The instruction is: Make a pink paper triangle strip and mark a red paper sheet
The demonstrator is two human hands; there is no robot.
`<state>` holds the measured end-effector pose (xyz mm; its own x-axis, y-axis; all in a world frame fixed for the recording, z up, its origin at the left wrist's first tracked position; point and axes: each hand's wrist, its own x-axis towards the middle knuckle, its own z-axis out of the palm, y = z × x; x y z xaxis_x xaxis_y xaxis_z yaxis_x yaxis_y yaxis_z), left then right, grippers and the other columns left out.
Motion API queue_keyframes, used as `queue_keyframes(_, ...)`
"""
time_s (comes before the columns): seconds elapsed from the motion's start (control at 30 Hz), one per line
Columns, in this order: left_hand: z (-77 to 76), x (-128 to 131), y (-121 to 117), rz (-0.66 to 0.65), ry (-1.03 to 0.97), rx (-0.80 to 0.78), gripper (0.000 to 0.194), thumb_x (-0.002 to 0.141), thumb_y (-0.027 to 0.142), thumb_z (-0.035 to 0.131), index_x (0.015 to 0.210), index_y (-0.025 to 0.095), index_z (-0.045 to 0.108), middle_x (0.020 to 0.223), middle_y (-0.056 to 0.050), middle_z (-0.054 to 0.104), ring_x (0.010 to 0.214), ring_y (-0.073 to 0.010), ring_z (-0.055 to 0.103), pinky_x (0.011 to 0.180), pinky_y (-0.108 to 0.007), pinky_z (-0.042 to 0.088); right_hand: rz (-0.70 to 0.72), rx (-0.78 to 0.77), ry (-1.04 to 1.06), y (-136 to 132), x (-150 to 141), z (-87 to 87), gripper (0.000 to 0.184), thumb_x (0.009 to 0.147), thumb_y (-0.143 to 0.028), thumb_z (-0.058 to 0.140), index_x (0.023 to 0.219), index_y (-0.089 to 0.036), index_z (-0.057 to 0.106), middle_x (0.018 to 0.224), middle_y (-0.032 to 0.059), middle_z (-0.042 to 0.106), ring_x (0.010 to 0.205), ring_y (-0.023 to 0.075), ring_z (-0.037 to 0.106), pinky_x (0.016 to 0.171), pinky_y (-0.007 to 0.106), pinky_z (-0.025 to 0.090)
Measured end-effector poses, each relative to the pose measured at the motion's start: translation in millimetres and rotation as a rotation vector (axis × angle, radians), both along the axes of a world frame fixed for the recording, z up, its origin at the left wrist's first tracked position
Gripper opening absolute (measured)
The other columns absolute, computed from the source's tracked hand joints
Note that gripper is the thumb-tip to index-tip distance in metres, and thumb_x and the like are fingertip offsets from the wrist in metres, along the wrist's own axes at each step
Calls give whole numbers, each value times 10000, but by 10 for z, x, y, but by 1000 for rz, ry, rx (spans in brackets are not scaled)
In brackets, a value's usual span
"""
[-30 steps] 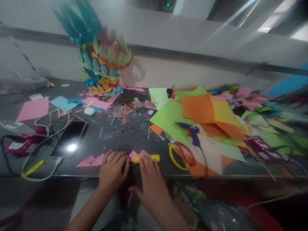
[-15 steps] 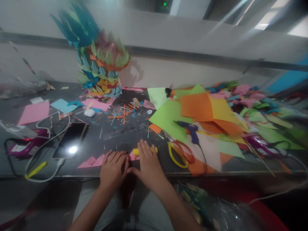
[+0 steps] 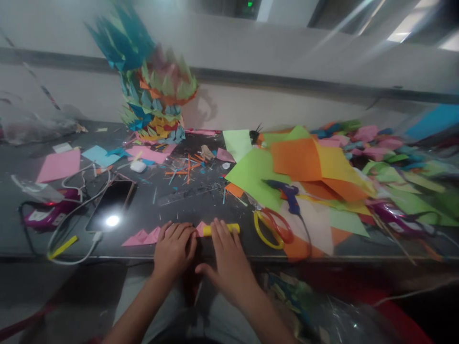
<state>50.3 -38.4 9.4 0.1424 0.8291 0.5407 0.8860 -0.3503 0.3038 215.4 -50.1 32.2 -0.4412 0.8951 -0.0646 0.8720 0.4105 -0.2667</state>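
A strip of pink folded paper points [image 3: 140, 237] lies along the front of the table. Over its right part rests my left hand [image 3: 175, 248], fingers together and bent down onto the strip, covering some of it. At the strip's right end is a small yellow roll [image 3: 207, 231], with a pink point [image 3: 201, 228] against its left end. The fingers of my right hand [image 3: 231, 265] lie flat and stretched across the middle of the roll, thumb out to the left. Right of that hand are scissors with yellow and red handles [image 3: 268, 230].
A blue glue gun [image 3: 291, 196] lies on loose coloured sheets [image 3: 297, 160] to the right. On the left are a phone [image 3: 111, 205] with its light on, a white cable [image 3: 93, 242] and a purple device [image 3: 50, 215]. A folded-paper figure [image 3: 154, 95] stands behind.
My right hand has drawn back slightly towards the table edge, and the yellow roll sits a little nearer to it. My right thumb is now farther from my left hand. The view has shifted slightly.
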Motion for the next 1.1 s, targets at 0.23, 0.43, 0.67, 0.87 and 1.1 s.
queue_keyframes(0.23,-22,-10,0,-3,2,-5,159,831,198,482,856,214,639,913,-16,692,845,-182,616,927,-398,336,18,-112,-45,-240,54,51,783,862,-606,271,1421,-66,172,1483,117,93,1372,262,72,1094,513,155)
queue_keyframes(0.43,-14,-5,0,-3,-19,-11,165,848,203,461,852,211,625,920,-12,688,844,-187,610,924,-405,328,-35,-44,-11,31,-55,91,779,863,-607,273,1424,-76,171,1484,111,107,1372,259,80,1097,492,150)
queue_keyframes(0.67,-41,-19,5,-29,-23,-15,196,853,226,432,883,215,626,926,-24,684,834,-191,611,903,-404,331,-92,3,27,321,-148,91,764,874,-595,241,1406,-46,225,1480,101,139,1370,249,109,1111,457,115)
queue_keyframes(0.87,-37,9,9,-13,-53,-8,199,858,203,430,856,226,627,899,-9,689,833,-190,612,915,-406,321,-62,9,15,42,-52,14,812,843,-645,271,1413,-71,204,1480,95,135,1369,252,113,1109,468,151)
queue_keyframes(1.1,-33,13,-2,-4,-49,-19,171,845,202,456,844,223,626,913,-11,687,843,-184,614,928,-400,320,-25,-74,-19,-262,44,-43,862,801,-688,315,1417,-98,191,1474,114,139,1360,286,138,1084,509,203)
